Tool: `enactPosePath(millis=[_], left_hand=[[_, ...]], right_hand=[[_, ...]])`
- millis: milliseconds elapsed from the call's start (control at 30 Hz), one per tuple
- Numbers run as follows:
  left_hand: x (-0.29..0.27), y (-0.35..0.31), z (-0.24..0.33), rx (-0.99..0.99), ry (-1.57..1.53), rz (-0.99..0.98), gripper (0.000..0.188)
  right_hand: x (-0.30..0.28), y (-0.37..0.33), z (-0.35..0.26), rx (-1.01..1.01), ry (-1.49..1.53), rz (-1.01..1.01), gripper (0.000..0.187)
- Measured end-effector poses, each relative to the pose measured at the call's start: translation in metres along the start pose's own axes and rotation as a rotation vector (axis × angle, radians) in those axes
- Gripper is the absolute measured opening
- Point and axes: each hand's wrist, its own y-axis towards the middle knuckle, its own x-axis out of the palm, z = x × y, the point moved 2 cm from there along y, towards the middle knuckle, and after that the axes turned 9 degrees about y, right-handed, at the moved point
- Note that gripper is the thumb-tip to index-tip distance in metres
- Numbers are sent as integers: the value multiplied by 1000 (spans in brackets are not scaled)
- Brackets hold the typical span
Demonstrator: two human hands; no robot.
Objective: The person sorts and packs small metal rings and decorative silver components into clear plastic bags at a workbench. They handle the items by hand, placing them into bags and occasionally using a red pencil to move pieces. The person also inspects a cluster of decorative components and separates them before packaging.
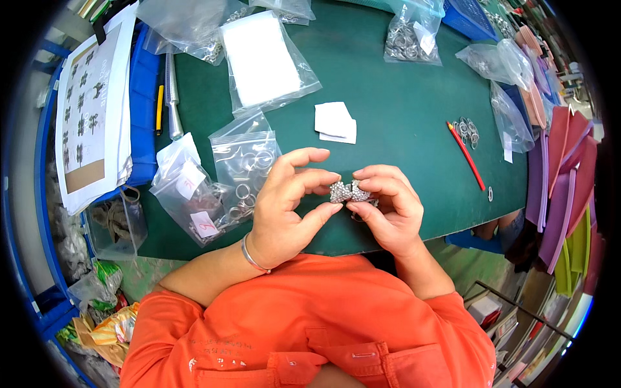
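Your two hands meet over the near part of the green table (388, 90), with a sparkly silver bow (348, 192) between them. Your left hand (279, 202) has thumb and forefinger parted just enough to take the bow's left end; your right hand (394, 210) pinches its right half, covering some of it. Something thin and shiny seems to sit under the bow, perhaps a ring band, but your right fingers hide most of it.

Close by your left hand lie a clear bag (244, 152) of rings and a second bag (194, 191) with paper tags, crowding that side. White paper slips (335, 121) lie just beyond your fingertips, and a larger bag of white cards (262, 61) is farther back. To your right, well apart from your hands, are a red pencil (467, 158) and a small heap of rings (466, 132). A metal rod (172, 97) and a yellow pen (160, 110) lie beside the blue bin (143, 107) at far left.
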Motion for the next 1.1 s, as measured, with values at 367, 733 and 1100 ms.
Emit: enactPosePath(millis=[367,733,1100], left_hand=[[6,-3,-3,-258,-380,-64,32],[8,-2,-7,-86,-400,-56,36],[7,-4,-6,-139,-622,-38,39]], right_hand=[[-2,-5,7,-37,189,28,27],[-3,-4,3,-48,105,42,49],[-1,-9,5,-66,318,212,35]])
